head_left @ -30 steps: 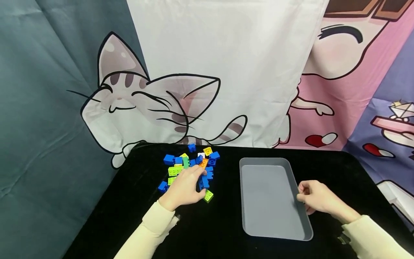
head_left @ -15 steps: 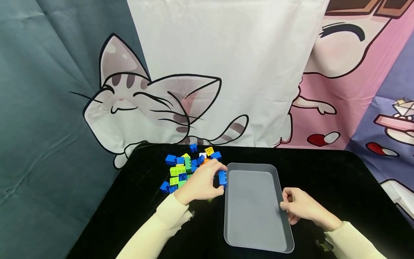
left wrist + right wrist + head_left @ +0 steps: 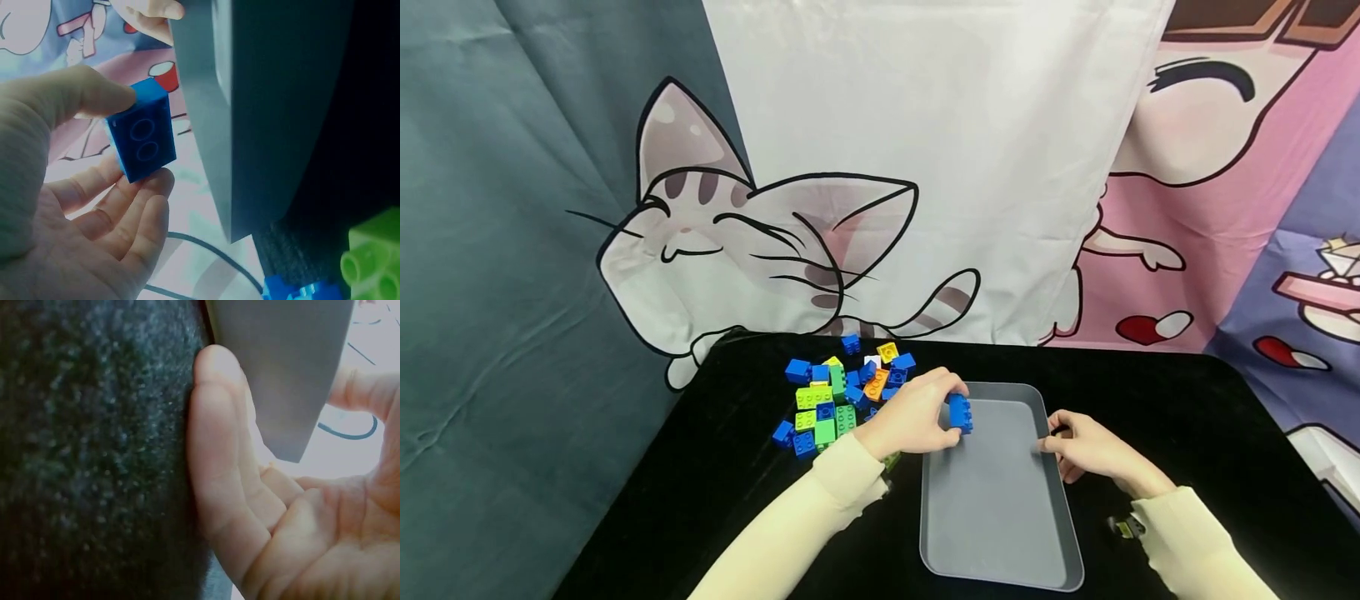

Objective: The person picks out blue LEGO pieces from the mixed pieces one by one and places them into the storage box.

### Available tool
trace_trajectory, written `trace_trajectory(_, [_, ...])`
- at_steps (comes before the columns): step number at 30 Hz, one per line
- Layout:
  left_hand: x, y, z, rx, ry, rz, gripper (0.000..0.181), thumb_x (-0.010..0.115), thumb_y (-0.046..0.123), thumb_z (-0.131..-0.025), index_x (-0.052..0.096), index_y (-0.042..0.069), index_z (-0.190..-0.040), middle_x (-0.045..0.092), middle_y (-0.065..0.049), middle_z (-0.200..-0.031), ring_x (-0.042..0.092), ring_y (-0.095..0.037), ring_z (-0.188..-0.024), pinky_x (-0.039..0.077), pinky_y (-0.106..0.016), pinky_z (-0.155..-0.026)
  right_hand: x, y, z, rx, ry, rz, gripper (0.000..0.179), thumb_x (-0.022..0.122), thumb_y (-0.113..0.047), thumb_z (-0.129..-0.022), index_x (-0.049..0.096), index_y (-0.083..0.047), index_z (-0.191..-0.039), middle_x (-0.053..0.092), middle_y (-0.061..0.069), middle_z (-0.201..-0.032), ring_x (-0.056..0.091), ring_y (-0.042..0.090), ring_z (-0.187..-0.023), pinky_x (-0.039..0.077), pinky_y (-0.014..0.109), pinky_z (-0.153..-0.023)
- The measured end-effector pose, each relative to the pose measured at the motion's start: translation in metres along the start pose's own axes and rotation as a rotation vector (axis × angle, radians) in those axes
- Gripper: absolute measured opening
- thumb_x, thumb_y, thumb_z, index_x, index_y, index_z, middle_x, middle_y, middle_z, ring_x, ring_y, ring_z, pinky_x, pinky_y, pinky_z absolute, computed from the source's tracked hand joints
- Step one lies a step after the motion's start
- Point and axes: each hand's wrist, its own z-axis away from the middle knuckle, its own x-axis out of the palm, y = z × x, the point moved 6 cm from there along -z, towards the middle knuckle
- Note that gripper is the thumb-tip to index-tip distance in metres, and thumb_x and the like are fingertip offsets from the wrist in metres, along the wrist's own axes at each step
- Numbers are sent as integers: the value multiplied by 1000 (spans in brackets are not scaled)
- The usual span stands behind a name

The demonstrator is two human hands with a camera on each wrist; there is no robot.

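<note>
My left hand [image 3: 916,412] pinches a blue toy building brick [image 3: 960,414] between thumb and fingertips, over the upper left part of a grey rectangular tray [image 3: 1000,517]. The left wrist view shows the hollow underside of that blue brick [image 3: 145,134], with two round tubes in it, beside the outer wall of the tray [image 3: 275,125]. On the tray's right side my right hand [image 3: 1097,450] holds the rim, thumb over the edge and fingers outside. Seen from the right wrist, the fingers [image 3: 215,434] lie between the tray wall and the dark cloth.
Left of the tray lies a loose pile of bricks: several blue ones, lime ones [image 3: 814,397], green ones [image 3: 846,418], an orange one [image 3: 877,385] and a yellow one [image 3: 887,352]. Black cloth [image 3: 700,500] covers the table. A printed curtain [image 3: 955,125] hangs behind.
My left hand has lifted the blue brick from the pile and carried it right, over the tray. The tray has slid left and slightly nearer, with my right hand at its rim.
</note>
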Motion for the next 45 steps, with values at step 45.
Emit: trace_trajectory(45, [9,-25,5,-78,-38,-131,96,82,58,-81,42,17,-157,39,-8,-163,47,-27,-144,44,-50,-117,-2,10,-8,-11,3,-34,34,66,-23,-99,52,2,-118,66,7,-70,67,20,-61,61,36,-59])
